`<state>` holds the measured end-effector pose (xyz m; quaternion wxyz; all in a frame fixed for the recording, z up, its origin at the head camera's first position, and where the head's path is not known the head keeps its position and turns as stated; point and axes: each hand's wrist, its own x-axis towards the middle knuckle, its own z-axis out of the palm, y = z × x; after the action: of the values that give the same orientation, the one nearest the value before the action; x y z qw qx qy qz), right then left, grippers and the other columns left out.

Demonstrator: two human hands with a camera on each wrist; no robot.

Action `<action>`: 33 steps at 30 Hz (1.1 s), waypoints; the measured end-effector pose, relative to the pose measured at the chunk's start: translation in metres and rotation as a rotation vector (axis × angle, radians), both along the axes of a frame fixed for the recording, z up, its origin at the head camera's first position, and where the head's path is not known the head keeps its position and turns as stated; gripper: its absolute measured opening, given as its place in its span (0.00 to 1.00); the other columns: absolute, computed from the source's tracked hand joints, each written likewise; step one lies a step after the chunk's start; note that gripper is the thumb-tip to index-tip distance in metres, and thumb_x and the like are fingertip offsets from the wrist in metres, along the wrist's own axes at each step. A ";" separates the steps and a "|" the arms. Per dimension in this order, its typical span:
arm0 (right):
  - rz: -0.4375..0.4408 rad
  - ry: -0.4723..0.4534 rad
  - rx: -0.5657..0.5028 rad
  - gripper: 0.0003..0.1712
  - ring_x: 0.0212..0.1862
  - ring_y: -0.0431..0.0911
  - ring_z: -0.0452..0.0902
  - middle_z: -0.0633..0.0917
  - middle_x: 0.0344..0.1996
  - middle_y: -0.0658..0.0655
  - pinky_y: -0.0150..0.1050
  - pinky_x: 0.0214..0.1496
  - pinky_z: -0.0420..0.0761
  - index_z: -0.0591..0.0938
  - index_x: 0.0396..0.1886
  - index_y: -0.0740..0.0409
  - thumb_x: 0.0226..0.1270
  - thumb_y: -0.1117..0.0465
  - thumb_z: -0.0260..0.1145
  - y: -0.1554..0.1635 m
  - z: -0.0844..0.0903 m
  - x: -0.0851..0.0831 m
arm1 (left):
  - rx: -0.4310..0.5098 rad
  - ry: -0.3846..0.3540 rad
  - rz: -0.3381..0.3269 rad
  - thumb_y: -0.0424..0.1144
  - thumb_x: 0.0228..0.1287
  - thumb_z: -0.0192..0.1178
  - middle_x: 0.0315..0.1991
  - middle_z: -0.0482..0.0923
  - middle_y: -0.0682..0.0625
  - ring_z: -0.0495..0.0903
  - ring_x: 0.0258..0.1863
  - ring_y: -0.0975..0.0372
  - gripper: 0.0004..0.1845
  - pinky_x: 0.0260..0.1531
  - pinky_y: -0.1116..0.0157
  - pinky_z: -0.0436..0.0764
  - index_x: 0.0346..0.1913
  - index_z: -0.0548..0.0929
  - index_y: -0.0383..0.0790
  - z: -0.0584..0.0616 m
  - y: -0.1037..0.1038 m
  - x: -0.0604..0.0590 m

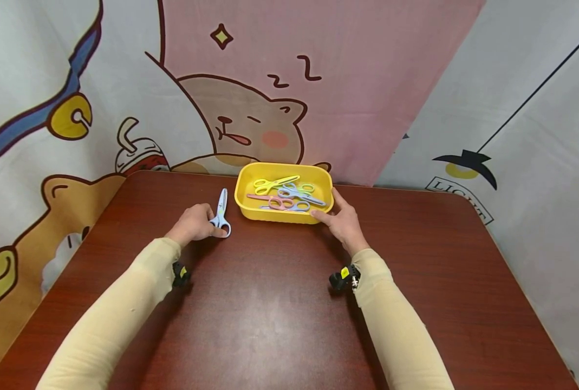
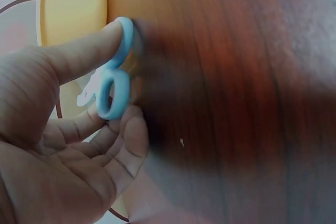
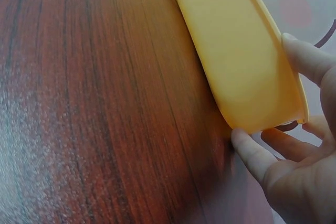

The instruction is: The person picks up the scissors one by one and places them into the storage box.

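Note:
My left hand (image 1: 195, 223) holds a pair of light blue scissors (image 1: 221, 208) by the handle loops, left of a yellow plastic bin (image 1: 279, 216). The blades point away from me. In the left wrist view the thumb touches one blue loop (image 2: 123, 98) of the handle pair and fingers lie behind the other. My right hand (image 1: 345, 223) grips the bin's near right corner, thumb on the rim and fingers at its side. Inside the bin lie several scissors, among them yellow scissors (image 1: 265, 187), pink scissors (image 1: 280, 204) and blue ones, partly overlapping.
The bin stands near the far edge of a dark red wooden table (image 1: 270, 303). A cartoon-printed curtain (image 1: 357, 81) hangs right behind that edge. Each wrist carries a small black camera (image 1: 340, 279).

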<state>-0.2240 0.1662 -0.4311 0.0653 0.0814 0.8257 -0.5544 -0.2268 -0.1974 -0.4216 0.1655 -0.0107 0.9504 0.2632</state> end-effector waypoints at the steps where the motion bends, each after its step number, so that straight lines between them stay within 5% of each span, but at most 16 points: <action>1: 0.000 0.001 -0.001 0.57 0.78 0.49 0.59 0.55 0.83 0.53 0.47 0.78 0.64 0.53 0.85 0.45 0.64 0.54 0.77 0.000 0.000 0.000 | 0.003 0.008 0.001 0.47 0.54 0.80 0.34 0.75 0.43 0.73 0.37 0.52 0.26 0.34 0.61 0.71 0.40 0.75 0.34 0.000 -0.001 0.000; 8: -0.004 -0.004 -0.002 0.57 0.79 0.49 0.56 0.56 0.83 0.53 0.48 0.79 0.63 0.53 0.85 0.43 0.64 0.53 0.77 0.001 -0.001 -0.001 | 0.036 0.050 0.010 0.45 0.57 0.78 0.36 0.75 0.42 0.73 0.38 0.51 0.26 0.35 0.61 0.71 0.45 0.74 0.32 -0.003 -0.005 0.001; 16: -0.006 -0.001 -0.004 0.56 0.78 0.49 0.58 0.56 0.83 0.53 0.47 0.79 0.63 0.53 0.85 0.42 0.65 0.53 0.77 0.000 -0.002 -0.001 | 0.172 0.055 0.023 0.35 0.62 0.74 0.35 0.78 0.40 0.85 0.27 0.58 0.22 0.28 0.66 0.83 0.47 0.71 0.31 -0.007 -0.010 0.005; 33: -0.004 0.000 -0.025 0.56 0.77 0.48 0.59 0.55 0.83 0.54 0.46 0.77 0.66 0.53 0.85 0.44 0.65 0.55 0.77 0.000 -0.002 -0.003 | 0.383 0.127 0.042 0.21 0.62 0.66 0.37 0.76 0.39 0.89 0.31 0.53 0.16 0.31 0.61 0.90 0.47 0.70 0.27 -0.010 -0.012 0.006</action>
<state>-0.2266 0.1664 -0.4331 0.0654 0.0822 0.8186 -0.5647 -0.2204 -0.2097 -0.4311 0.0986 0.0176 0.8911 0.4426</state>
